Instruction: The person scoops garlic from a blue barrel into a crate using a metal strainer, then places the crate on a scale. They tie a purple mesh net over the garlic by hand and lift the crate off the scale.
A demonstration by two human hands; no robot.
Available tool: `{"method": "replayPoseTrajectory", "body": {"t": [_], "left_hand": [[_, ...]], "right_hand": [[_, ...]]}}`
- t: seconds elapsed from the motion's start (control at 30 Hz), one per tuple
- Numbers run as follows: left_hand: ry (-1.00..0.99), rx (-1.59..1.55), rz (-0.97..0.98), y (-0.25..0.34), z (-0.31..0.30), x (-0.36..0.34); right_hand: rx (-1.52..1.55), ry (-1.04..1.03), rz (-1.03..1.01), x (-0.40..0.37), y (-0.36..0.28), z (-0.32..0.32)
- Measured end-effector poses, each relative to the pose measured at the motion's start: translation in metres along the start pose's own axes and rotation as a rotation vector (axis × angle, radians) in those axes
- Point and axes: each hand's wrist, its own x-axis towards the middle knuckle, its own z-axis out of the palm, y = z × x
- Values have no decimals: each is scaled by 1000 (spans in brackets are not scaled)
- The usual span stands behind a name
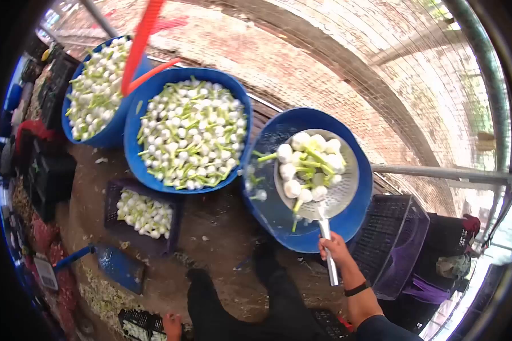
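I hold a heap of garlic bulbs (310, 165), white with green stems, in the bowl of a big metal strainer (341, 198) over the blue tub (365, 187) in front of me. My right hand (335, 250) is closed around the strainer's handle (326, 227), whose end sticks out past my fist, and a dark band (357, 288) circles my wrist. Some bulbs lie at the edge of the heap, stems pointing outward, and below the strainer's left side a few loose bulbs (259, 195) show blurred inside the tub. My left hand (172, 327) is low at the bottom edge, beside a black crate (132, 316) with pale pieces in it; I cannot tell whether its fingers grip anything. Just left of my tub stands a second blue tub (132, 149), filled with garlic, and beyond it a third blue tub (111, 136), also filled, with a red pole (141, 42) crossing in front of it. Nearer me, a dark crate (177, 219) of bulbs sits on the brown floor (210, 227), and a blue shovel (119, 270) lies near it. To my right, a purple crate (397, 264) leans beside the tub; past the tubs runs a wire fence (404, 74).
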Motion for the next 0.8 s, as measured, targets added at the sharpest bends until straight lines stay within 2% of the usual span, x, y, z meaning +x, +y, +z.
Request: {"method": "replayPoseTrajectory", "body": {"t": [0.03,0.1,0.3,0.43,0.53,0.6,0.67,0.7,0.77,0.8], "left_hand": [[80,-122,-37,1,-4,-5],[-5,-71,-141,-5,-8,-7],[1,-229,-226,-5,-25,-11],[-17,-377,-325,-21,-38,-12],[-5,-364,-349,-40,-52,-13],[2,-393,-350,-74,-46,-14],[7,-422,-351,-106,-42,-18],[-10,-435,-399,-120,-42,-20],[-39,-461,-455,-145,-39,-26],[-36,-517,-499,-157,-37,-32]], "right_hand": [[-35,43,34,-8,-4,3],[-72,43,10,-24,-12,10],[-298,-17,-44,-67,-45,87],[-408,-155,-5,-70,-43,170],[-490,-228,49,-60,-27,244],[-534,-254,46,-51,-12,300],[-578,-283,-9,-37,6,357],[-730,-199,-51,-32,18,391],[-1025,-127,-353,3,68,432],[-1087,-67,-393,0,64,472]]}}
